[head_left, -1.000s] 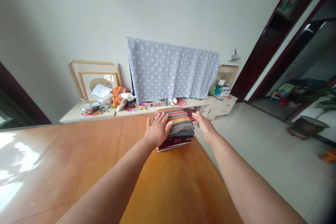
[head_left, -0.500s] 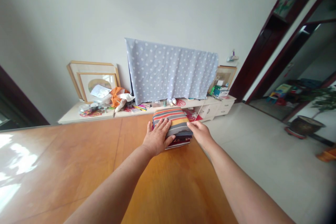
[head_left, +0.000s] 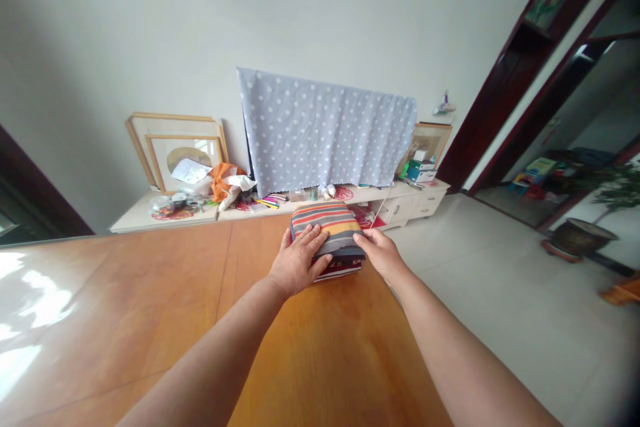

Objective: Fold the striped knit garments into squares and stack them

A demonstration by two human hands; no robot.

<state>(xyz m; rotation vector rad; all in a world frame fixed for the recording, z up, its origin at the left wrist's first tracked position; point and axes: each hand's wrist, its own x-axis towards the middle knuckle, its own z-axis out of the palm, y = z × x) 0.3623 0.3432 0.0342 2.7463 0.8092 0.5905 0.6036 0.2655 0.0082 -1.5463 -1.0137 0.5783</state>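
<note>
A striped folded cloth in orange, grey and yellow lies on top of a small stack of folded fabric at the table's far edge. Beneath it show a dark layer and a maroon-and-white folded cloth. My left hand rests on the left part of the striped cloth, fingers spread and flat. At the stack's right front corner, my right hand grips the edge of the striped cloth, thumb on top; its other fingers are partly hidden.
The stack stands on a brown wooden table. Behind it runs a low white cabinet with picture frames, bags, pens and small boxes. A grey polka-dot cloth drapes over a wide flat object. At the right stands a potted plant.
Both hands stay on the stack; my right hand has shifted slightly left along the edge of the striped cloth. The view has moved only a little.
</note>
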